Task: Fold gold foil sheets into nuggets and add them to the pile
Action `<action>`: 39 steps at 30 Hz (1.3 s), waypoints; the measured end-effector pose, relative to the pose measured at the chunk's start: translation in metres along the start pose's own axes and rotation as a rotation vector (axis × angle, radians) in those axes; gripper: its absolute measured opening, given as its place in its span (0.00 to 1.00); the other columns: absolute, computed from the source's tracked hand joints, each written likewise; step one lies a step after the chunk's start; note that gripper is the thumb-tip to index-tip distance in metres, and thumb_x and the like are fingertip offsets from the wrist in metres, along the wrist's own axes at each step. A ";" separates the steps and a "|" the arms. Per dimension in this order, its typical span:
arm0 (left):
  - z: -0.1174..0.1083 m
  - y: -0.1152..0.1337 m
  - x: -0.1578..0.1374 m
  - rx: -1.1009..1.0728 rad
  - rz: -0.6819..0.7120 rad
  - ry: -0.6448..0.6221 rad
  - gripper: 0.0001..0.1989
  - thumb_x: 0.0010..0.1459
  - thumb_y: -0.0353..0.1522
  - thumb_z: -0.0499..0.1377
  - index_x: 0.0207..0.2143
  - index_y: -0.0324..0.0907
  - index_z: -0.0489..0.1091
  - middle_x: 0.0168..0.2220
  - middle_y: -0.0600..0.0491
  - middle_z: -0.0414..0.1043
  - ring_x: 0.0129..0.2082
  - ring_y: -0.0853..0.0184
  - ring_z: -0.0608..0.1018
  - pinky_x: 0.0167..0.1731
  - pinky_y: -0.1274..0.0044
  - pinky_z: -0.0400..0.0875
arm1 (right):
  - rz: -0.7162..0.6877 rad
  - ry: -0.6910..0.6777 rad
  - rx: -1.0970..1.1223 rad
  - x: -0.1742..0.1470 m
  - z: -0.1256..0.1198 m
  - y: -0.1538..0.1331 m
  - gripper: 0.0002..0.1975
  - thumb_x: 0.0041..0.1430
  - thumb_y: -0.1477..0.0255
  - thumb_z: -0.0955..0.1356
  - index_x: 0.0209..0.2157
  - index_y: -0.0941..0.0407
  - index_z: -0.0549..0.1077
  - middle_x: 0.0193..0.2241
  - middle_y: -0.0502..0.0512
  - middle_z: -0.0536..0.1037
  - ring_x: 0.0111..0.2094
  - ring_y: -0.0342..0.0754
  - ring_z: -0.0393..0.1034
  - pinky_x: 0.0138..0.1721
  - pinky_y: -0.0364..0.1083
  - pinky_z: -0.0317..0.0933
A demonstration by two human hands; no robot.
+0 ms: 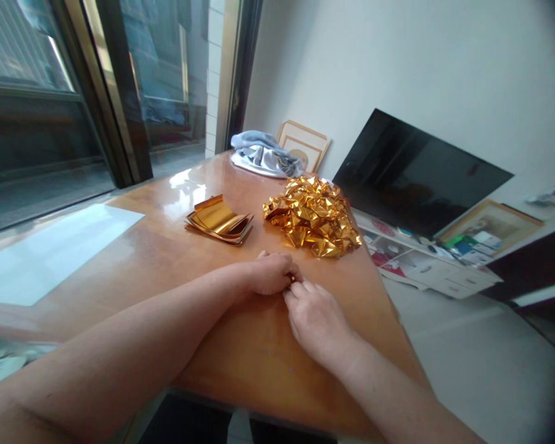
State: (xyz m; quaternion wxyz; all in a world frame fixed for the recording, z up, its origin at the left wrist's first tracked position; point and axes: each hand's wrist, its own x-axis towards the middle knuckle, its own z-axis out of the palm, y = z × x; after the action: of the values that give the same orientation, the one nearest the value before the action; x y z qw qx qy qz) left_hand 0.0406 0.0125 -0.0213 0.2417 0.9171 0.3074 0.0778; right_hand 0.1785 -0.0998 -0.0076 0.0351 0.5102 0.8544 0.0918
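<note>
Low over the wooden table, my left hand [272, 273] and my right hand [318, 316] meet, fingertips touching. Both hands are closed, fingers pinched together around a piece of gold foil paper [293, 279]. Only a tiny gold bit of it shows; my fingers hide the rest. Just beyond my left hand lies a loose stack of flat gold foil paper sheets [219, 217], the top one curling up. Past my right hand sits a large heap of folded gold foil pieces [315, 216], shiny and pointed, close to the table's right edge.
The glossy wooden table [240, 364] reaches from my lap toward a window. A white sheet [60, 250] lies on its left side. Bluish cloth [263, 154] is bundled at the far end, by a leaning frame [308, 139]. A television [416, 172] stands over a white cabinet [437, 271] to the right.
</note>
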 end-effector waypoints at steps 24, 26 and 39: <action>0.004 -0.009 -0.007 -0.112 0.014 0.132 0.13 0.55 0.28 0.55 0.42 0.47 0.72 0.38 0.56 0.76 0.38 0.65 0.76 0.38 0.75 0.65 | 0.515 0.149 0.759 0.005 0.027 0.075 0.08 0.59 0.70 0.64 0.28 0.55 0.73 0.27 0.50 0.76 0.28 0.45 0.67 0.29 0.41 0.55; 0.006 -0.010 -0.007 -0.120 0.017 0.162 0.12 0.54 0.30 0.56 0.41 0.46 0.71 0.37 0.56 0.76 0.36 0.65 0.76 0.37 0.75 0.65 | 0.531 0.165 0.799 0.006 0.035 0.070 0.07 0.58 0.68 0.66 0.30 0.55 0.74 0.27 0.50 0.76 0.29 0.45 0.67 0.29 0.41 0.56; 0.003 -0.009 -0.012 -0.155 -0.015 0.145 0.10 0.54 0.34 0.58 0.40 0.44 0.68 0.37 0.55 0.75 0.35 0.65 0.75 0.36 0.75 0.65 | 0.508 0.164 0.942 -0.005 0.047 0.066 0.09 0.57 0.66 0.70 0.38 0.53 0.72 0.30 0.49 0.75 0.29 0.44 0.66 0.30 0.42 0.57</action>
State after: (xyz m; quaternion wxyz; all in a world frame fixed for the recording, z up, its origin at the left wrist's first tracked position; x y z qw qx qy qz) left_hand 0.0273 0.0098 -0.0284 0.2898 0.8852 0.3241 0.1657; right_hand 0.2452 -0.0676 -0.0416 -0.2873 0.6523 0.6530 -0.2560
